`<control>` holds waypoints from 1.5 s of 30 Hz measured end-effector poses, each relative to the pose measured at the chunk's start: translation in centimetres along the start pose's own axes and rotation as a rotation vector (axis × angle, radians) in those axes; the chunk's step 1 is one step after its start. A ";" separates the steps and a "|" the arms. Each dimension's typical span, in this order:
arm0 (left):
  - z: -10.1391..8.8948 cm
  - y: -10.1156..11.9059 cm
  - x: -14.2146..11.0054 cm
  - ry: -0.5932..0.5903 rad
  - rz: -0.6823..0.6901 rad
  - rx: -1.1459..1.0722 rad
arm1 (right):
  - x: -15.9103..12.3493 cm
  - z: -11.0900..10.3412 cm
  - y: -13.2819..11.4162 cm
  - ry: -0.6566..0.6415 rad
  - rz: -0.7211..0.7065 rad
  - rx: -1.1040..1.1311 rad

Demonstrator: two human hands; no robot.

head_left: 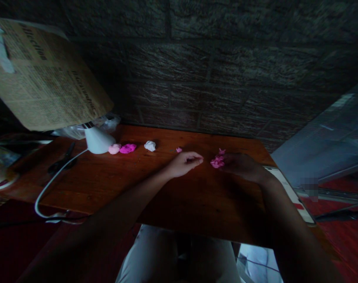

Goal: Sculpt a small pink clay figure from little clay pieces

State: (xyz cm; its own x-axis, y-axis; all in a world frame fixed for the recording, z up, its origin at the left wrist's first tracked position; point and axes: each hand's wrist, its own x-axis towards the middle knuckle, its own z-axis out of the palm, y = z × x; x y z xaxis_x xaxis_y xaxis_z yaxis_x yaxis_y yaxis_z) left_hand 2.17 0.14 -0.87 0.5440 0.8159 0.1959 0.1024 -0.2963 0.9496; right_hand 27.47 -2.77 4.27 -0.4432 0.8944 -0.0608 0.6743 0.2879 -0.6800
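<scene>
My right hand [240, 166] grips a bumpy pink clay piece [217, 161] by its right side, over the wooden table [173, 196]. A small pink bit sticks up at the top of that piece. Left of it, apart from the clay, my left hand [184, 163] has thumb and fingertips brought together in a pinch; what is between them, if anything, is too small to make out. A small pink clay lump [179, 149] lies just behind my left hand. Further left sit a white clay lump [150, 146], a bright magenta lump [128, 148] and a pale pink lump [114, 148].
A lamp with a newsprint shade [55, 78] and white base [98, 139] stands at the left, its white cord [49, 186] hanging over the front edge. Dark scissors [62, 159] lie beside it. A tablet-like device [287, 192] rests at the right edge. A brick-patterned wall [179, 70] rises behind.
</scene>
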 end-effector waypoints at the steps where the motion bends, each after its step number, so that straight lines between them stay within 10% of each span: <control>1: 0.0 0.0 0.0 0.002 0.002 0.002 | 0.0 0.1 0.2 0.004 -0.002 0.016; 35: 1.7 0.8 0.2 0.051 0.004 0.311 | 0.1 0.4 1.0 0.095 0.020 -0.014; 45: 3.0 1.9 2.2 -0.096 -0.005 0.397 | 0.3 0.5 1.0 0.067 0.021 -0.076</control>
State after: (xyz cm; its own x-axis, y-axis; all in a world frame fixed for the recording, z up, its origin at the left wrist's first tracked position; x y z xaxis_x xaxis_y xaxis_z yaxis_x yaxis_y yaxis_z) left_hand 6.00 -0.14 0.67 0.6161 0.7733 0.1495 0.4089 -0.4762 0.7784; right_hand 27.71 -2.38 3.26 -0.3892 0.9208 -0.0236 0.7272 0.2915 -0.6214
